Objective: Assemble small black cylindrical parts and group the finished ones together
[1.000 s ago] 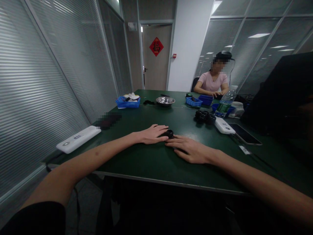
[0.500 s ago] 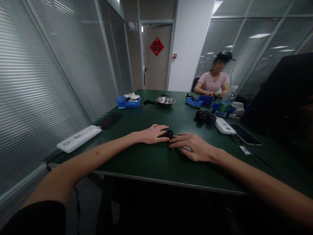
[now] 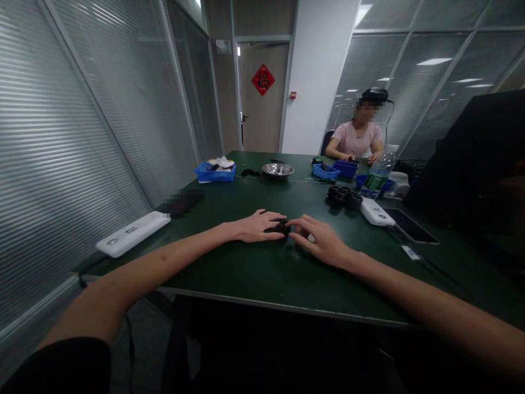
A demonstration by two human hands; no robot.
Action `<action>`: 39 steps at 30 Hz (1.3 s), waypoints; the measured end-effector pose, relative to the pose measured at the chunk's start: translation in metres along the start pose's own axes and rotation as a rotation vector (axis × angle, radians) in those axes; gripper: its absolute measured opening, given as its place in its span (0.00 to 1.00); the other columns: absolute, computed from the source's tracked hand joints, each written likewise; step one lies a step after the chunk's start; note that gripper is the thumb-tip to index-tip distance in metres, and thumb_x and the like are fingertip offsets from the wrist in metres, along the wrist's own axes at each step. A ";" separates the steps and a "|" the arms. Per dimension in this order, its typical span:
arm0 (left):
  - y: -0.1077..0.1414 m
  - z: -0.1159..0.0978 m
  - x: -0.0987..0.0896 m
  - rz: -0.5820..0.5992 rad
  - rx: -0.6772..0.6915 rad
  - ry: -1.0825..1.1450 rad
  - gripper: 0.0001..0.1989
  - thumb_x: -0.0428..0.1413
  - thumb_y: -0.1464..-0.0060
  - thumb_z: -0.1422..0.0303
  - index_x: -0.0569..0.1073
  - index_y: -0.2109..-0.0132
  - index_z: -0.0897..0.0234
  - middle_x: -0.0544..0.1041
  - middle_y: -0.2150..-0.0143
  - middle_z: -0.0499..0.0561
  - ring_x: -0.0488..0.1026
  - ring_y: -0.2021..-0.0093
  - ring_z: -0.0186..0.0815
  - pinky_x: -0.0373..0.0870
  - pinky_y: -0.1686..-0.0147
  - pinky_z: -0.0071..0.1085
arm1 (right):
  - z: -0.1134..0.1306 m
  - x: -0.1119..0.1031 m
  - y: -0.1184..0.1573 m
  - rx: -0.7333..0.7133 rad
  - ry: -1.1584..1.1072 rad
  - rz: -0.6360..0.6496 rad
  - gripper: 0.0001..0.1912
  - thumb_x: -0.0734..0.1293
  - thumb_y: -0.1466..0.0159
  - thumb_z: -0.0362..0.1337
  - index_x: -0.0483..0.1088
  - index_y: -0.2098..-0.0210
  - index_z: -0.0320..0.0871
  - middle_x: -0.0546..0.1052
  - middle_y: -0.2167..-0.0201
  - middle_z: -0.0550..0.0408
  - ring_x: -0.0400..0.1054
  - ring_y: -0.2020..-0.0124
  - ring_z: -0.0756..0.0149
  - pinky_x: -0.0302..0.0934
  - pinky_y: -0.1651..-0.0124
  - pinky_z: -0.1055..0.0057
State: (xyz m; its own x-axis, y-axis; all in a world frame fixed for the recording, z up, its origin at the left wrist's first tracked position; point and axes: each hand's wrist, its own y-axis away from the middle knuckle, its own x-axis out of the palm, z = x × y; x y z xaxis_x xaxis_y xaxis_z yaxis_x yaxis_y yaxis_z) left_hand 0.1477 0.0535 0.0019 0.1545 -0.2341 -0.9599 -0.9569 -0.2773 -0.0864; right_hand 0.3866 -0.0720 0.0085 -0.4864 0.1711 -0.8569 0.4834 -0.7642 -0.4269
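A small black round part [image 3: 284,229] rests on the dark green table [image 3: 229,268] between my two hands. My left hand [image 3: 259,226] lies low over the table, its thumb and fingers around the part from the left. From the right, my right hand [image 3: 315,238] meets the same part with curved index finger and thumb. Something small and pale shows inside the right hand, too blurred to name. The fingers cover much of the part.
Several black round parts [image 3: 343,197] stand right of centre, near a water bottle [image 3: 375,178], a white power bank [image 3: 376,212] and a phone [image 3: 412,225]. Farther back are a metal bowl [image 3: 278,171] and blue baskets [image 3: 215,174]. A co-worker [image 3: 356,139] sits across.
My right hand has drawn its stretched fingers into a curve, bringing index finger and thumb onto the black part. My left hand stays almost still.
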 end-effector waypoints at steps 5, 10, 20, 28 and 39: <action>-0.001 0.000 -0.001 -0.047 0.133 0.001 0.25 0.47 0.29 0.51 0.70 0.34 0.60 0.65 0.29 0.58 0.60 0.29 0.48 0.49 0.30 0.50 | 0.000 0.003 -0.001 0.081 -0.104 -0.031 0.11 0.64 0.27 0.43 0.70 0.50 0.45 0.76 0.63 0.54 0.70 0.65 0.64 0.64 0.63 0.68; -0.002 0.001 -0.001 -0.080 0.178 0.013 0.25 0.49 0.29 0.53 0.71 0.35 0.62 0.69 0.32 0.60 0.65 0.33 0.47 0.57 0.33 0.47 | -0.005 0.006 -0.001 0.099 -0.154 -0.048 0.09 0.65 0.27 0.43 0.72 0.53 0.45 0.77 0.63 0.54 0.70 0.65 0.64 0.63 0.63 0.68; -0.002 0.001 -0.001 -0.100 0.185 0.031 0.24 0.54 0.32 0.53 0.73 0.36 0.60 0.70 0.33 0.58 0.66 0.33 0.47 0.59 0.34 0.45 | 0.002 0.001 -0.002 0.010 -0.138 -0.003 0.12 0.62 0.26 0.41 0.74 0.51 0.43 0.76 0.58 0.50 0.71 0.61 0.61 0.64 0.57 0.65; -0.001 -0.001 -0.002 -0.105 0.211 0.056 0.23 0.54 0.32 0.55 0.73 0.37 0.62 0.72 0.35 0.60 0.68 0.35 0.48 0.61 0.36 0.46 | 0.002 0.001 -0.002 0.002 -0.101 0.009 0.12 0.61 0.26 0.40 0.73 0.50 0.43 0.74 0.59 0.50 0.70 0.61 0.61 0.65 0.57 0.64; 0.001 -0.006 -0.005 -0.085 0.191 0.060 0.23 0.53 0.31 0.54 0.74 0.37 0.62 0.70 0.34 0.60 0.66 0.34 0.49 0.60 0.35 0.48 | 0.002 0.000 -0.002 0.034 -0.147 -0.014 0.13 0.62 0.26 0.44 0.75 0.56 0.43 0.75 0.62 0.51 0.70 0.63 0.62 0.64 0.60 0.65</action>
State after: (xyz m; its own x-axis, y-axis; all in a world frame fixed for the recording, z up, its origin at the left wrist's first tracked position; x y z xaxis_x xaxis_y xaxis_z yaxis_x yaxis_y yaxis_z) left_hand 0.1477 0.0492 0.0080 0.2458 -0.2739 -0.9298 -0.9681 -0.1185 -0.2210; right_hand 0.3837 -0.0718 0.0102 -0.5954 0.0903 -0.7983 0.4520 -0.7838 -0.4258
